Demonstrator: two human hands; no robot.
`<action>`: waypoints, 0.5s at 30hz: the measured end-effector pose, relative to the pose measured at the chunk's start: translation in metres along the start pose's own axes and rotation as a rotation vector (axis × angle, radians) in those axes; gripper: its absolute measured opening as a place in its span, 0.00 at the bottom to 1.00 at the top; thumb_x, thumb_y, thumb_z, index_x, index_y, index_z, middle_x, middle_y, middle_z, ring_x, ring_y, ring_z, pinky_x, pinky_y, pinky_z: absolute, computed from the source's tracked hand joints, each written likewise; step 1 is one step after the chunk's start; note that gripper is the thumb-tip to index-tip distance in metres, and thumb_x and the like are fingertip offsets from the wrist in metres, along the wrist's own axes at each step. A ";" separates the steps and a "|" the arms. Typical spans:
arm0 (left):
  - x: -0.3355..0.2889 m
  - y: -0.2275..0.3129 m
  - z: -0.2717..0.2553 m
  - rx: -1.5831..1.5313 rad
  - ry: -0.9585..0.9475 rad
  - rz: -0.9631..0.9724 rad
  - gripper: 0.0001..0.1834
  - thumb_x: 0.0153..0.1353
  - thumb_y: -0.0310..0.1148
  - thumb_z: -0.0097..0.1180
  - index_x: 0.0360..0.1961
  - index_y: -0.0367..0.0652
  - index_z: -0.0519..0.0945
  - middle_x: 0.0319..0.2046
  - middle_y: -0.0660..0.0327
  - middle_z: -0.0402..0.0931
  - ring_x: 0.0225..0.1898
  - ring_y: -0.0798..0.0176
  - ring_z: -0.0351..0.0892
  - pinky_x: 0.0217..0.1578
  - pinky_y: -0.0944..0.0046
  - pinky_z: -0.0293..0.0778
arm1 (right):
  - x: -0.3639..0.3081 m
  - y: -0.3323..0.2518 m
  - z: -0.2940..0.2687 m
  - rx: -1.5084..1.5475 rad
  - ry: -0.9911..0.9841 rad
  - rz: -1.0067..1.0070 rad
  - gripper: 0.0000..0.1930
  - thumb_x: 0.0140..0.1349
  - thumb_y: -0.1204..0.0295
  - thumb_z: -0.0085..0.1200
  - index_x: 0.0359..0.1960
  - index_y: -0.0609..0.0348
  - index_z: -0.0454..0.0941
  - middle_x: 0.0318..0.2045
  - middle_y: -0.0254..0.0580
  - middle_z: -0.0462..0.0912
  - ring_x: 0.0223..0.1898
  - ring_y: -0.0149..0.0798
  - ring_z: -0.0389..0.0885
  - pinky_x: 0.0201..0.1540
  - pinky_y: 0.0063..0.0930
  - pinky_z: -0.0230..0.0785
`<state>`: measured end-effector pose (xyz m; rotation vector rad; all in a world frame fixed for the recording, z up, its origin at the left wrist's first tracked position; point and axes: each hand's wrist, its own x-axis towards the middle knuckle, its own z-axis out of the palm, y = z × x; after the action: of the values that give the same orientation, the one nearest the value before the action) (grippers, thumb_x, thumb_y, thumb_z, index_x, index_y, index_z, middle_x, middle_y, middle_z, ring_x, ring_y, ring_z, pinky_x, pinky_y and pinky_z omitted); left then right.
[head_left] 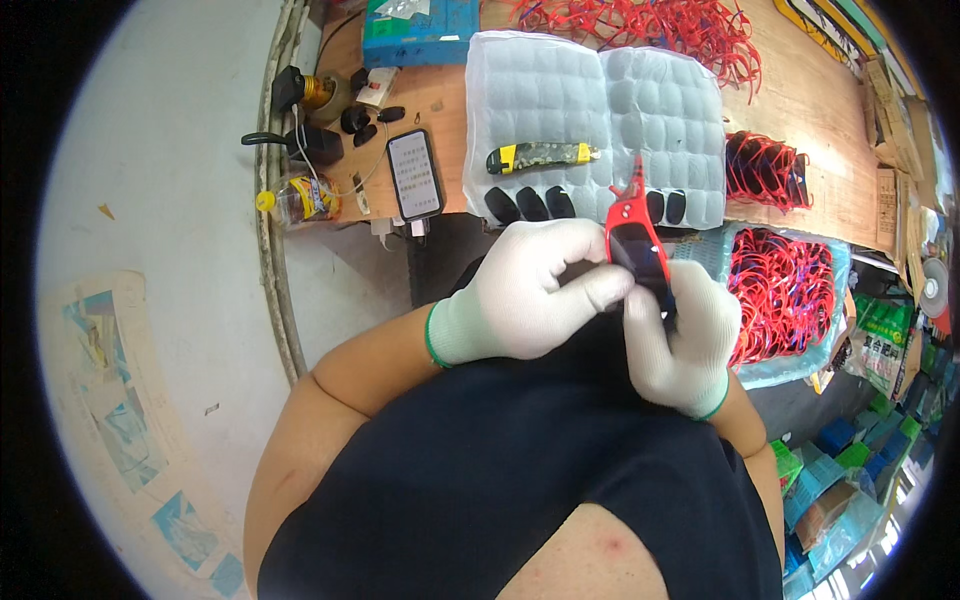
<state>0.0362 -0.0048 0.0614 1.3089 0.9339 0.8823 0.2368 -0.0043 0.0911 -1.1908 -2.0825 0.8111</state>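
Between my two white-gloved hands is a red sunglasses frame (628, 212) with a dark lens (640, 252) in it. My left hand (545, 285) pinches the frame's left side between thumb and fingers. On the other side, my right hand (690, 335) grips its lower right edge. Just beyond lies a white padded sheet (540, 85) with a grid of pockets. Several loose dark lenses (532, 203) rest along its near edge, some left of the frame and some right. A yellow and black utility knife (540, 156) lies across the sheet above them.
Left of the sheet are a phone (415, 175), a plastic bottle (305, 200) and a black charger (315, 145). A blue box (420, 35) stands behind. Red frames pile up at the back (660, 30), stand in a row (768, 170) and fill a lined basket (785, 295) at right.
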 end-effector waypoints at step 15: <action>0.047 -0.019 -0.008 0.338 -0.038 0.318 0.08 0.61 0.29 0.64 0.40 0.37 0.84 0.66 0.39 0.70 0.71 0.40 0.68 0.68 0.51 0.64 | 0.005 0.042 -0.006 0.289 -0.071 0.170 0.06 0.56 0.79 0.62 0.36 0.64 0.83 0.25 0.51 0.82 0.25 0.53 0.84 0.30 0.37 0.75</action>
<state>0.0468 0.0405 0.0393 1.7949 0.8838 0.9642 0.2616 0.0185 0.0646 -1.2030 -1.8562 1.2042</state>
